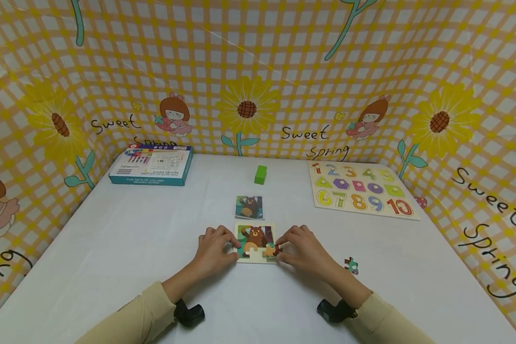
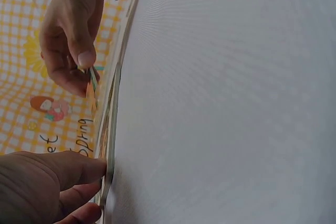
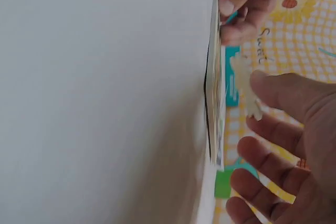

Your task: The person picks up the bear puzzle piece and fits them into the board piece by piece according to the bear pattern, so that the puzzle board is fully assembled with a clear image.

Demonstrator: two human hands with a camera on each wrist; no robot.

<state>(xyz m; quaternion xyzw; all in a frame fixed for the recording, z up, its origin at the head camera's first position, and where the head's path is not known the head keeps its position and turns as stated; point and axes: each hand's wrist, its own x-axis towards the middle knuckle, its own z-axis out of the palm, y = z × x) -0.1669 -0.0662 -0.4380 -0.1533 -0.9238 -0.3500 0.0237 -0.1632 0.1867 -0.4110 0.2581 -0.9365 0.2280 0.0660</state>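
My left hand (image 1: 212, 251) steadied the left edge of the bear puzzle tray (image 1: 255, 242), fingers curled against its rim, and the tray lay flat on the white table (image 1: 124, 239) right between my two hands. My right hand (image 1: 303, 251) pinched a small puzzle piece (image 1: 272, 250) between thumb and fingertips at the tray's lower right corner. A loose piece (image 1: 351, 265) sat just right of my right wrist, the bear picture card (image 1: 249, 207) just beyond the tray, and a green block (image 1: 261, 174) farther out.

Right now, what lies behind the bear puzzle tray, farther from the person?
A small bear picture card, then a green block. Nothing shows what is under the tray.
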